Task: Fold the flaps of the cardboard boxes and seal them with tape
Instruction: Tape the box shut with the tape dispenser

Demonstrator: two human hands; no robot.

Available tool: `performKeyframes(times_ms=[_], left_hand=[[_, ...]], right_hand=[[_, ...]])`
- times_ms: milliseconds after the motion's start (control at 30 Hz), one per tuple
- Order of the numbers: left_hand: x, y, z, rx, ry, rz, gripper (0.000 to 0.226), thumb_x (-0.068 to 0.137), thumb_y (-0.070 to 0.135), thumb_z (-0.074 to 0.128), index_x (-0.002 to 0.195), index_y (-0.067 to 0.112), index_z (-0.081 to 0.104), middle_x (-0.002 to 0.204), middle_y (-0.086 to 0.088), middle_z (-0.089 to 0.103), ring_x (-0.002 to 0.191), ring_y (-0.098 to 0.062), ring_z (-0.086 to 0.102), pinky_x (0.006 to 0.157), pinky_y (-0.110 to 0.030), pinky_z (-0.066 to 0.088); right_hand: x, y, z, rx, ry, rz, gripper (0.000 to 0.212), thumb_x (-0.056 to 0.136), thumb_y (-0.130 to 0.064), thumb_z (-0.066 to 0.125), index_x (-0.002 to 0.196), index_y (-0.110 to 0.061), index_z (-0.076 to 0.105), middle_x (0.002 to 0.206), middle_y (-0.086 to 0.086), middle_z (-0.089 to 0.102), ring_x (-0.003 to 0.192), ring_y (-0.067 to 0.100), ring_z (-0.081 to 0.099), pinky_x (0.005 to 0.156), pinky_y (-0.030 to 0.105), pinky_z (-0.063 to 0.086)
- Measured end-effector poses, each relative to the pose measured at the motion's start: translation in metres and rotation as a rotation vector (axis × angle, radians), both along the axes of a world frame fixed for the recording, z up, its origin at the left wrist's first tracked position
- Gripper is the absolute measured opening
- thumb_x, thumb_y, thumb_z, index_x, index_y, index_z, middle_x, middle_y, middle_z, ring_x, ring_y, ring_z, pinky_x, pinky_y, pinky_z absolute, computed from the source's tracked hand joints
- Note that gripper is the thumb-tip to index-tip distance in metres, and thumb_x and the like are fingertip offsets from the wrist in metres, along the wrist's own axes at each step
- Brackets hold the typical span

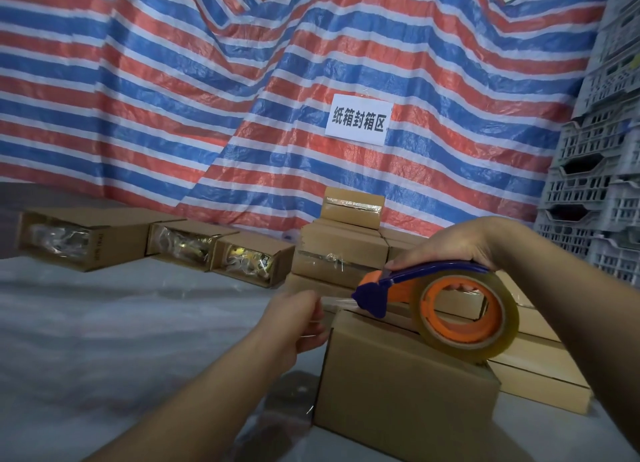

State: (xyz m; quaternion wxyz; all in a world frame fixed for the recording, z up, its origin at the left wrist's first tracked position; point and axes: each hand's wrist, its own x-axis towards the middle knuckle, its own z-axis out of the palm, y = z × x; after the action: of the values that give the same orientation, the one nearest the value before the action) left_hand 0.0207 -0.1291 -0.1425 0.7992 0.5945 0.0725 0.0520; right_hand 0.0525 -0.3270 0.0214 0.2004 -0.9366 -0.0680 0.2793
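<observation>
We take the nearest cardboard box (pixel 398 385) as our landmark; it sits on the pale sheet (pixel 121 323) with its flaps folded down. On its top rests the tape dispenser (pixel 446 305), blue frame, orange core, clear roll. The right hand (pixel 460 245) grips the dispenser's handle from above, fingers curled round it. At the box's far left corner the left hand (pixel 294 318) pinches the free end of the clear tape (pixel 337 302), fingers pressed together. Behind the box stands a stack of sealed boxes (pixel 341 250). To its far left lie three open boxes (pixel 152 245) showing wrapped contents. Behind all hangs a striped tarp (pixel 242 98) bearing a white sign (pixel 358 119); grey crates (pixel 599 167) stand right of the box.
</observation>
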Motion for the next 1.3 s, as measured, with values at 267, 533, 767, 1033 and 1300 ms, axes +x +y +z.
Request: performKeyframes(times_ms=[267, 533, 767, 1033, 1300], left_hand=[[0.001, 0.002, -0.010, -0.028, -0.012, 0.010, 0.009, 0.093, 0.015, 0.063, 0.092, 0.006, 0.062, 0.071, -0.005, 0.057, 0.059, -0.014, 0.053, 0.046, -0.021, 0.050], [-0.001, -0.008, -0.019, 0.217, 0.097, -0.086, 0.032, 0.091, 0.036, 0.066, 0.111, 0.013, 0.059, 0.107, -0.009, 0.066, 0.097, -0.025, 0.064, 0.065, -0.029, 0.055], [-0.005, -0.006, -0.018, 0.326, 0.154, -0.139, 0.029, 0.092, 0.051, 0.057, 0.089, 0.022, 0.053, 0.108, -0.005, 0.055, 0.088, -0.020, 0.056, 0.065, -0.027, 0.049], [-0.003, 0.000, -0.023, 0.376, 0.142, -0.170, 0.055, 0.090, 0.062, 0.053, 0.117, 0.014, 0.053, 0.108, -0.004, 0.059, 0.079, -0.015, 0.056, 0.054, -0.022, 0.044], [0.004, -0.008, -0.020, 0.388, -0.172, 0.049, 0.026, 0.098, 0.037, 0.052, 0.094, 0.013, 0.061, 0.076, 0.000, 0.055, 0.063, -0.010, 0.049, 0.055, -0.021, 0.039]], right_hand=[[0.002, 0.013, 0.001, -0.084, 0.017, 0.007, 0.072, 0.086, -0.055, 0.061, 0.139, -0.007, 0.048, 0.082, 0.005, 0.066, 0.066, 0.012, 0.059, 0.062, 0.019, 0.051], [0.000, 0.016, 0.000, -0.085, -0.009, 0.030, 0.058, 0.097, -0.049, 0.053, 0.135, -0.006, 0.050, 0.078, 0.003, 0.063, 0.063, 0.011, 0.057, 0.059, 0.017, 0.049], [-0.001, 0.019, 0.000, -0.102, -0.009, 0.058, 0.056, 0.098, -0.047, 0.051, 0.136, -0.007, 0.048, 0.079, 0.004, 0.065, 0.063, 0.012, 0.060, 0.060, 0.017, 0.052], [0.004, 0.016, -0.001, -0.089, 0.007, 0.065, 0.053, 0.097, -0.048, 0.054, 0.133, -0.009, 0.050, 0.075, 0.002, 0.065, 0.057, 0.010, 0.060, 0.059, 0.017, 0.051], [0.008, 0.014, -0.001, -0.085, 0.005, 0.041, 0.058, 0.092, -0.052, 0.060, 0.130, -0.009, 0.054, 0.078, 0.003, 0.067, 0.061, 0.011, 0.061, 0.062, 0.018, 0.051]])
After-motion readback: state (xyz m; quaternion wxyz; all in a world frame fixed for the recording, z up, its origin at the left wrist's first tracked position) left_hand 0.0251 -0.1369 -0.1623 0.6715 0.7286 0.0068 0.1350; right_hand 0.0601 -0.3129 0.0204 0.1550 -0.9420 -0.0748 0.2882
